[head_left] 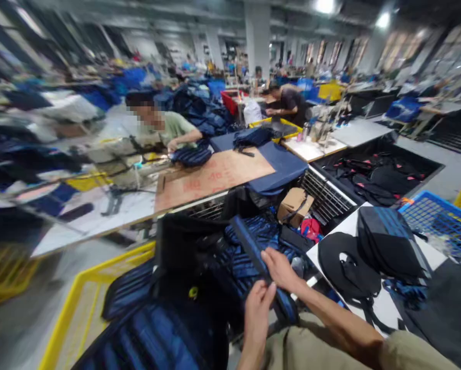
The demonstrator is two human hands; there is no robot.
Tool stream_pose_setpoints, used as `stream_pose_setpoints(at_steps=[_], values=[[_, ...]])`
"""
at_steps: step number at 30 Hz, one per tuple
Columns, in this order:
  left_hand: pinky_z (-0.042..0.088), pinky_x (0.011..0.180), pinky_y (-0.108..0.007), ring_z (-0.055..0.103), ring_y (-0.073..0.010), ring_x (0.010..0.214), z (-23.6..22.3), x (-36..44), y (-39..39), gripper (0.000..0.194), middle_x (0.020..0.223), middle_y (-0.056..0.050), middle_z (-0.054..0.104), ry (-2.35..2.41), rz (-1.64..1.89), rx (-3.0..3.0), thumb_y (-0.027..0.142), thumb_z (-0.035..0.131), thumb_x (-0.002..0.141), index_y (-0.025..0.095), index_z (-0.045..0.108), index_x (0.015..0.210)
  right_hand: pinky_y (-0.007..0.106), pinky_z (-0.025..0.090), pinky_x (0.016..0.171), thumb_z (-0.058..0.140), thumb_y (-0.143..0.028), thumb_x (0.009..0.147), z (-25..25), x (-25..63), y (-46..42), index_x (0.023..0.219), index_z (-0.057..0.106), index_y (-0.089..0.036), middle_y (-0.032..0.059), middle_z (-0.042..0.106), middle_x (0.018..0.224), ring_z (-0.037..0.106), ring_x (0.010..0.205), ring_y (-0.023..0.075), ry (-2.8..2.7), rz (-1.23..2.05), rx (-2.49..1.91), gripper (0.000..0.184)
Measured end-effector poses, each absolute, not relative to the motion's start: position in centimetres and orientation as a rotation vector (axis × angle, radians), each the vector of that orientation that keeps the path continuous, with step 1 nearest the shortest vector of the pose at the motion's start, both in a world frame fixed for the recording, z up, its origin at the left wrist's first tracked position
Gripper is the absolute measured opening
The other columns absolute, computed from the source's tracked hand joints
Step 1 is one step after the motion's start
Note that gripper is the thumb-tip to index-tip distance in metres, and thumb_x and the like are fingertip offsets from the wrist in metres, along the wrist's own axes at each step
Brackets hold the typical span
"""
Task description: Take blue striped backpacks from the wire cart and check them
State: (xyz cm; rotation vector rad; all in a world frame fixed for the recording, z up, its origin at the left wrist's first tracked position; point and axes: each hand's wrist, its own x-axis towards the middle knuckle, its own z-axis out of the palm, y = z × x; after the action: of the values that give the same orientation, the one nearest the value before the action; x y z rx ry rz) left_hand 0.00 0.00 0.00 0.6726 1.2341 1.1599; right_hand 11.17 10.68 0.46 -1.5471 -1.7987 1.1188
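Observation:
My left hand (258, 308) and my right hand (279, 268) both grip a long dark blue striped fabric strip (249, 245), a padded strap-like piece that slants up to the left. The left hand pinches its lower end, the right hand closes over its middle from the right. Beneath lies a heap of blue striped bag parts (164, 329) and black fabric (184, 241).
A yellow wire bin (79, 298) stands at the lower left. Black backpack panels (388, 246) lie on a white table (384, 308) at right, beside a blue wire basket (438, 221). Across a brown-topped table (215, 177) another person sews; more workers sit further back.

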Motion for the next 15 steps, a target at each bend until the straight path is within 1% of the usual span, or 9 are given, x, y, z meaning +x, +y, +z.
stream_pose_setpoints(at_steps=[1,3,5,6,8,10,12,13,15], values=[[0.052,0.070,-0.023,0.065,-0.0154,0.074,-0.6,-0.8,1.3,0.070,0.076,0.000,0.072,1.254,1.222,0.597,0.075,0.098,0.069,0.015,0.073,0.096,0.029,0.034,0.075,0.040,-0.039,0.117,0.5,10.9,9.8,0.086,0.046,-0.024,-0.0026,0.054,0.080,0.050,0.076,0.0158,-1.820,1.122,-1.521,0.035],[0.050,0.062,-0.022,0.060,-0.0129,0.065,-1.3,-2.7,4.0,0.077,0.067,0.003,0.066,1.279,1.344,0.465,0.076,0.103,0.055,0.017,0.068,0.089,0.028,0.033,0.072,0.042,-0.038,0.116,0.6,10.4,8.3,0.086,0.048,-0.024,-0.0032,0.054,0.078,0.049,0.074,0.0151,-1.882,1.124,-1.460,0.034],[0.044,0.054,-0.019,0.052,-0.0091,0.056,-1.0,-5.4,6.5,0.078,0.061,0.008,0.057,1.298,1.475,0.346,0.070,0.108,0.045,0.019,0.060,0.081,0.028,0.032,0.071,0.043,-0.040,0.116,0.9,10.8,7.1,0.086,0.050,-0.024,-0.0034,0.054,0.079,0.047,0.074,0.0145,-1.976,1.128,-1.375,0.035],[0.041,0.050,-0.018,0.049,-0.0075,0.054,-0.4,-7.0,7.6,0.078,0.060,0.010,0.054,1.304,1.545,0.296,0.063,0.110,0.042,0.020,0.056,0.078,0.028,0.032,0.071,0.043,-0.042,0.117,1.3,11.3,6.7,0.086,0.050,-0.024,-0.0035,0.054,0.079,0.047,0.074,0.0142,-2.033,1.133,-1.322,0.036],[0.036,0.044,-0.015,0.047,-0.0058,0.053,1.3,-9.9,9.1,0.072,0.063,0.011,0.052,1.300,1.650,0.244,0.048,0.111,0.044,0.021,0.055,0.080,0.027,0.031,0.071,0.047,-0.046,0.116,2.2,12.9,6.2,0.086,0.051,-0.023,-0.0038,0.055,0.080,0.047,0.073,0.0136,-2.125,1.153,-1.239,0.038],[0.032,0.040,-0.014,0.047,-0.0052,0.051,3.4,-11.5,9.5,0.070,0.066,0.011,0.053,1.300,1.708,0.253,0.043,0.111,0.044,0.020,0.056,0.081,0.027,0.031,0.069,0.057,-0.053,0.112,2.9,14.4,5.9,0.087,0.054,-0.024,-0.0040,0.056,0.080,0.048,0.073,0.0141,-2.177,1.187,-1.251,0.039],[0.029,0.036,-0.013,0.043,-0.0048,0.047,5.2,-10.8,8.9,0.072,0.063,0.012,0.052,1.314,1.711,0.311,0.050,0.111,0.044,0.021,0.058,0.083,0.028,0.035,0.071,0.071,-0.057,0.103,2.9,15.0,5.7,0.095,0.059,-0.025,-0.0023,0.063,0.086,0.055,0.078,0.0171,-2.212,1.163,-1.332,0.036],[0.027,0.035,-0.013,0.040,-0.0047,0.045,5.8,-9.7,8.3,0.073,0.059,0.013,0.050,1.317,1.696,0.349,0.056,0.110,0.046,0.021,0.057,0.084,0.029,0.040,0.074,0.076,-0.054,0.098,2.6,14.9,5.5,0.101,0.061,-0.025,0.0001,0.068,0.092,0.059,0.082,0.0197,-2.223,1.126,-1.375,0.033],[0.026,0.035,-0.013,0.036,-0.0049,0.041,6.2,-6.4,6.9,0.074,0.052,0.013,0.047,1.316,1.642,0.426,0.070,0.104,0.055,0.023,0.054,0.084,0.032,0.049,0.085,0.075,-0.034,0.093,1.5,13.8,5.2,0.117,0.062,-0.023,0.0069,0.074,0.110,0.068,0.097,0.0254,-2.182,1.033,-1.400,0.030]])
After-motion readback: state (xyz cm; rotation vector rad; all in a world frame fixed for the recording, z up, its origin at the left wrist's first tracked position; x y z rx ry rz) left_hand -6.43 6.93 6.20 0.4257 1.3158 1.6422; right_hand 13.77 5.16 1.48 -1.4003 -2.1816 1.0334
